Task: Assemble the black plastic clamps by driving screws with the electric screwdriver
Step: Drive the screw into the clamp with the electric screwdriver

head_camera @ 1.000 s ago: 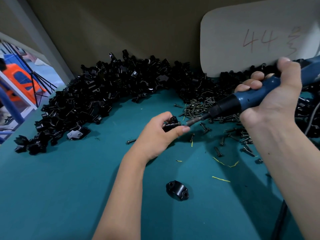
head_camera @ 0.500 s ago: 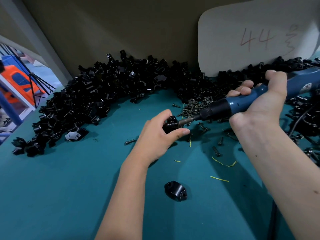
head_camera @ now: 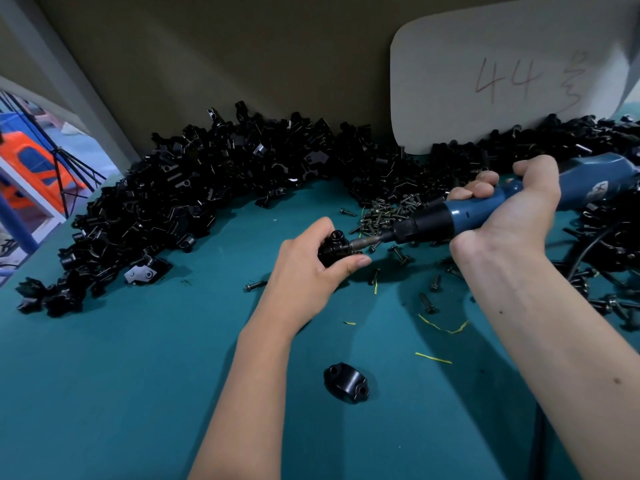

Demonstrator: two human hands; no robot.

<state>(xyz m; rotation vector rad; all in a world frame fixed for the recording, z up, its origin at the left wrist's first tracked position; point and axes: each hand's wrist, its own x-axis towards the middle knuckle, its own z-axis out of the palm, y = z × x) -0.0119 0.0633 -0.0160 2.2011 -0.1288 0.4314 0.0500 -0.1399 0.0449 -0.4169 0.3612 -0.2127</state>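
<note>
On the teal table (head_camera: 104,393), we see a black clamp (head_camera: 334,247) pinched in the left hand (head_camera: 311,271), sticking out past the thumb. The right hand (head_camera: 502,216) grips the blue electric screwdriver (head_camera: 485,209); its tip touches the clamp. Loose screws (head_camera: 384,216) lie just behind, another clamp piece (head_camera: 346,382) lies nearer us, and a big heap of black clamp parts (head_camera: 207,188) curves along the back.

The pale board (head_camera: 502,71) bears handwritten "44" and an unreadable character.

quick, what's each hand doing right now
Left hand: grips a black clamp.
Right hand: grips the electric screwdriver, bit at the clamp.
</note>
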